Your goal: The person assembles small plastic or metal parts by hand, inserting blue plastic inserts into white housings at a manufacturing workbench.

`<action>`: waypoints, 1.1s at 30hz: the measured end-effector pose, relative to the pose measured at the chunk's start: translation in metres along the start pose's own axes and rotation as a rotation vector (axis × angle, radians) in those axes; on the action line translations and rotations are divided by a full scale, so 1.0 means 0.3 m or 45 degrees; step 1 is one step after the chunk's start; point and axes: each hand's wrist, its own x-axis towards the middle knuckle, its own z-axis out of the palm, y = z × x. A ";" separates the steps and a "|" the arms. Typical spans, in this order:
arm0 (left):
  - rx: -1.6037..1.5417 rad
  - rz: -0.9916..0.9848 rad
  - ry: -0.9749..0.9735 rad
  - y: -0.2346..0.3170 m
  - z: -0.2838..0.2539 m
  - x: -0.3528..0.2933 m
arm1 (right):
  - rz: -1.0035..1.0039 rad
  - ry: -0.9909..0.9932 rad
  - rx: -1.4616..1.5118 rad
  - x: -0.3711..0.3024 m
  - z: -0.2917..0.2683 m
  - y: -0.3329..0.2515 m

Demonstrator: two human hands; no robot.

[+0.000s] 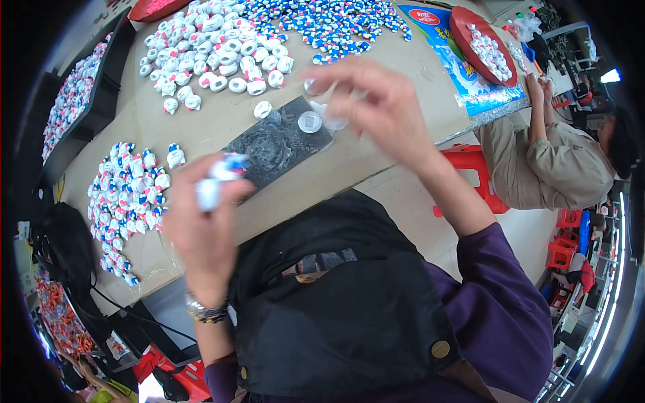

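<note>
Closed around a small white figurine (218, 180) with blue and pink parts is my left hand (201, 232), raised over the near left end of a dark rectangular mat (275, 144). Motion blurs both the hand and the figurine. My right hand (379, 107), also blurred, hovers past the mat's right end with thumb and fingers apart. A small white piece (310, 86) shows at its fingertips; whether they touch it is unclear. Below them, a round clear-and-white container (310, 122) sits on the mat. One white piece (263, 109) lies by the mat's far edge.
White pieces (215, 50) are heaped at the back, beside a pile of blue ones (329, 27). Several blue-and-white figurines (127, 195) cover the table's left. A red tray (480, 47) of white pieces stands far right, near a seated person (551, 158) and a red stool (470, 168).
</note>
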 end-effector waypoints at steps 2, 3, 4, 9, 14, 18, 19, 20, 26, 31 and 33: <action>0.183 -0.144 0.155 -0.060 -0.087 0.034 | -0.225 0.148 -0.604 0.063 -0.085 0.144; 0.269 -0.231 0.214 -0.100 -0.120 0.052 | -0.226 0.152 -0.609 0.077 -0.100 0.182; 0.272 -0.230 0.215 -0.143 -0.151 0.066 | -0.234 0.139 -0.783 0.087 -0.106 0.210; 0.848 -0.392 0.237 -0.364 -0.240 0.092 | -0.264 0.151 -1.031 0.097 -0.084 0.234; 0.872 -0.511 0.156 -0.393 -0.251 0.095 | -0.196 0.015 -1.151 0.125 -0.090 0.258; -0.650 -0.769 0.296 -0.263 -0.227 0.073 | -0.334 0.010 -1.121 0.123 -0.118 0.270; -1.175 -0.860 0.255 -0.176 -0.205 0.071 | -0.403 0.122 -1.082 0.118 -0.132 0.277; -1.700 -0.924 0.215 -0.105 -0.178 0.069 | -0.468 0.229 -1.032 0.116 -0.135 0.287; -2.733 -1.039 -0.372 -0.006 -0.036 0.006 | 0.294 0.126 0.140 0.052 -0.108 0.168; -2.845 -1.079 -0.385 0.021 0.022 -0.042 | 0.397 0.013 0.425 0.034 -0.090 0.124; -2.736 -1.181 -0.324 0.035 0.032 -0.050 | 0.409 -0.013 0.418 0.026 -0.071 0.108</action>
